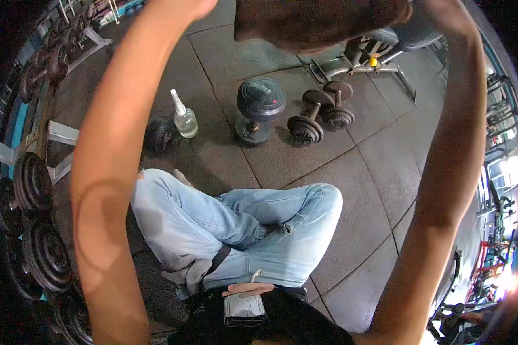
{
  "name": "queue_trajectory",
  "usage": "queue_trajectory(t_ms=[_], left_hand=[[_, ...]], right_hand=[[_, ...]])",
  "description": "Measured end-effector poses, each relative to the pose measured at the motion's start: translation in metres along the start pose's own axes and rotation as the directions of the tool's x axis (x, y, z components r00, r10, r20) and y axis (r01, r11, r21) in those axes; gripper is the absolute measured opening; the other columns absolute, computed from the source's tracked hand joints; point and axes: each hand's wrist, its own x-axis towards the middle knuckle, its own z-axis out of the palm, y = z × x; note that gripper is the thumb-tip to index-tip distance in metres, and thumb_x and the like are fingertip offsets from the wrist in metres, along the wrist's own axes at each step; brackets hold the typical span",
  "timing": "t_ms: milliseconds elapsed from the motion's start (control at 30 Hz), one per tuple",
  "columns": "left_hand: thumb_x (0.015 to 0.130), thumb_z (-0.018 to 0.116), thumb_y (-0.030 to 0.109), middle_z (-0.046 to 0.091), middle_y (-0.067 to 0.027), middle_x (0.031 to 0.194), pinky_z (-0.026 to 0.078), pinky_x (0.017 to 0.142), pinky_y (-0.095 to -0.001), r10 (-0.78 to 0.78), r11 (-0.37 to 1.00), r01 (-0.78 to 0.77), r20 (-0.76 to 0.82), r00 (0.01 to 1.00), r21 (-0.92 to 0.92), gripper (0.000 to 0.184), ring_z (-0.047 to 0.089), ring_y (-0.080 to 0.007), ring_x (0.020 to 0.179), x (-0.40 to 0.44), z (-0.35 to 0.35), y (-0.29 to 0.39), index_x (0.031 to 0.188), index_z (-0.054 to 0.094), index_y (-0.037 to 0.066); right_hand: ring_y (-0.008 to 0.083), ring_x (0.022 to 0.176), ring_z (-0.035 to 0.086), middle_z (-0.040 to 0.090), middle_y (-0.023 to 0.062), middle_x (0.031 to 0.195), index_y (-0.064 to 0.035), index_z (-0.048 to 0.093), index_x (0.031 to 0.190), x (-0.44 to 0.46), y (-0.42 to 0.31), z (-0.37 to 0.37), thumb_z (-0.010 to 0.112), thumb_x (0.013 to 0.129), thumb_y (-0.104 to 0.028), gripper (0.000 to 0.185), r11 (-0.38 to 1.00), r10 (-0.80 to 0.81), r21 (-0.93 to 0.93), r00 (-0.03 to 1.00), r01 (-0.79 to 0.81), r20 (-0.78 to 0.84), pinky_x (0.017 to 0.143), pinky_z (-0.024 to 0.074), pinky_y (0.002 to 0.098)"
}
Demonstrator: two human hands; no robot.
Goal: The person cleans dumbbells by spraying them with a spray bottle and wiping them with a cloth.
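Both forearms are raised. A dark brown cloth [322, 23] hangs between them at the top edge. My left hand [204, 7] is mostly cut off by the frame, left of the cloth, and its fingers are hidden. At the cloth's right end, my right hand [446, 17] is blurred and closed on it. Below lie crossed legs in light blue jeans [282, 230], with a grey cloth [187, 273] at the hip. A folded white paper or label [244, 309] rests at the waist.
On the tiled floor [351, 190] stand a spray bottle [186, 123], a large upright dumbbell [261, 100], another dark dumbbell [161, 135] and two smaller plate-loaded dumbbells [306, 129] [338, 117]. Weight plates [46, 253] line the left. A metal-framed bench [400, 75] stands behind.
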Motion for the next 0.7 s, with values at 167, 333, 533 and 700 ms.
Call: queue_trajectory(t_ms=[167,333,533,700], left_hand=[[0.093,0.067,0.026,0.067,-0.0056,0.109,0.047,0.092,-0.0299,0.067,0.972,-0.1,0.157,0.985,0.214,0.035,0.061,-0.014,0.1,-0.089,-0.001,-0.087,0.117,0.062,0.001],[0.092,0.066,0.023,0.069,-0.0115,0.097,0.052,0.081,-0.0313,-0.139,0.958,0.108,0.1,0.985,0.268,0.028,0.066,-0.0169,0.086,-0.059,0.019,-0.192,0.108,0.062,0.0],[0.089,0.067,0.02,0.068,-0.0171,0.106,0.053,0.082,-0.0358,-0.145,0.899,0.209,-0.188,0.971,0.386,0.035,0.068,-0.0259,0.094,-0.08,0.01,-0.25,0.117,0.058,0.002],[0.089,0.067,0.015,0.067,-0.0154,0.105,0.052,0.084,-0.033,-0.378,0.877,0.427,-0.232,0.897,0.221,0.03,0.066,-0.0219,0.094,-0.199,0.022,-0.306,0.113,0.059,-0.001]], right_hand=[[0.0172,0.098,0.063,0.068,0.0073,0.103,-0.0006,0.065,0.114,-0.024,0.085,0.061,0.075,0.087,-0.033,0.043,0.995,-0.015,0.094,0.879,-0.034,0.477,0.092,0.049,0.032],[0.0293,0.104,0.064,0.067,0.019,0.107,-0.0001,0.062,0.117,0.02,0.181,0.162,0.075,0.084,-0.031,0.047,0.992,0.09,-0.117,0.906,-0.045,0.414,0.092,0.0492,0.0382],[0.0384,0.126,0.05,0.055,0.0208,0.132,-0.007,0.058,0.129,-0.033,0.134,0.257,0.076,0.076,-0.054,0.073,0.942,0.093,-0.337,0.97,-0.012,0.224,0.104,0.0429,0.0467],[0.0385,0.126,0.052,0.057,0.0183,0.134,-0.0175,0.061,0.129,-0.087,0.167,0.33,0.071,0.079,-0.023,0.051,0.937,-0.148,-0.303,0.984,0.171,0.098,0.103,0.0417,0.0543]])
